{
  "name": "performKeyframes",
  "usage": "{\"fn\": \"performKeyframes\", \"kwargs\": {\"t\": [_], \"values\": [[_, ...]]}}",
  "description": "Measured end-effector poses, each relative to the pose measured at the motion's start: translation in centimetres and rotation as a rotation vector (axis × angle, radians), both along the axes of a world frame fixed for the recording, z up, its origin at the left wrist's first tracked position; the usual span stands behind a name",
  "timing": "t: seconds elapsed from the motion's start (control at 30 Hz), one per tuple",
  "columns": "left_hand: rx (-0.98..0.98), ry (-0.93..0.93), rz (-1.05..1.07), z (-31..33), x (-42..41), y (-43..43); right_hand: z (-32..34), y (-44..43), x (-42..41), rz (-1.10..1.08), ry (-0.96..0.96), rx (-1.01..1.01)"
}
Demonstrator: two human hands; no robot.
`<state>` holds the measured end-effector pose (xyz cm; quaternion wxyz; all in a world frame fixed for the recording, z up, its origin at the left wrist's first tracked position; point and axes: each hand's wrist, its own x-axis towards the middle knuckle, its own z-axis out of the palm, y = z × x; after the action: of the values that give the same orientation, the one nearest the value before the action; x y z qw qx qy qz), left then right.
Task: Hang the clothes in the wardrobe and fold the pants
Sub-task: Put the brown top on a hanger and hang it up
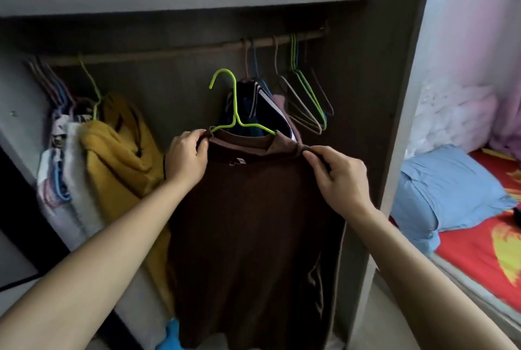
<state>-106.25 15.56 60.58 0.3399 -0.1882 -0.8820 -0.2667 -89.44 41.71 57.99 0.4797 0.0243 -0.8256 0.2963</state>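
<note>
A dark brown shirt [253,231] hangs on a lime green hanger [235,113] held up in front of the open wardrobe. My left hand [186,158] grips the shirt's left shoulder at the collar. My right hand [338,177] pinches the right shoulder. The hanger's hook points up and left, well below the wooden rail [180,52] and not touching it. The shirt's hem hangs near the wardrobe floor.
A yellow garment [121,158] and pale clothes [64,180] hang at the rail's left. Dark clothes [253,107] and several empty hangers [307,101] hang at the right. A shelf [180,0] runs above. A bed with a blue pillow [445,191] stands to the right.
</note>
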Motion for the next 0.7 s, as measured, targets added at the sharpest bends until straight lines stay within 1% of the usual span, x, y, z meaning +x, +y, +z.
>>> {"fn": "performKeyframes", "kwargs": {"t": [0.13, 0.27, 0.4, 0.47, 0.53, 0.6, 0.67, 0.7], "values": [[0.008, -0.016, -0.025, 3.3, -4.7, 0.6, 3.4, -1.9, -4.1, -0.078, 0.051, 0.015], [-0.121, 0.032, 0.028, 7.3, -9.4, 1.6, 6.7, -2.7, -8.9, -0.175, 0.057, -0.041], [-0.295, 0.170, 0.097, 11.1, -14.7, 1.9, 9.4, -3.1, -13.8, -0.266, 0.052, -0.113], [-0.298, 0.150, 0.089, 11.5, -16.8, 2.2, 10.2, -3.4, -16.1, -0.293, 0.027, -0.104], [-0.284, 0.179, 0.089, 10.6, -18.3, 2.4, 10.1, -3.9, -18.3, -0.301, -0.023, -0.045], [-0.281, 0.239, 0.098, 9.5, -19.3, 2.6, 9.2, -4.3, -20.1, -0.297, -0.125, 0.089], [-0.270, 0.280, 0.095, 9.2, -19.9, 2.8, 7.5, -4.6, -21.3, -0.279, -0.301, 0.230], [-0.265, 0.299, 0.097, 9.2, -20.1, 2.8, 6.5, -4.6, -21.6, -0.261, -0.402, 0.268]]}}
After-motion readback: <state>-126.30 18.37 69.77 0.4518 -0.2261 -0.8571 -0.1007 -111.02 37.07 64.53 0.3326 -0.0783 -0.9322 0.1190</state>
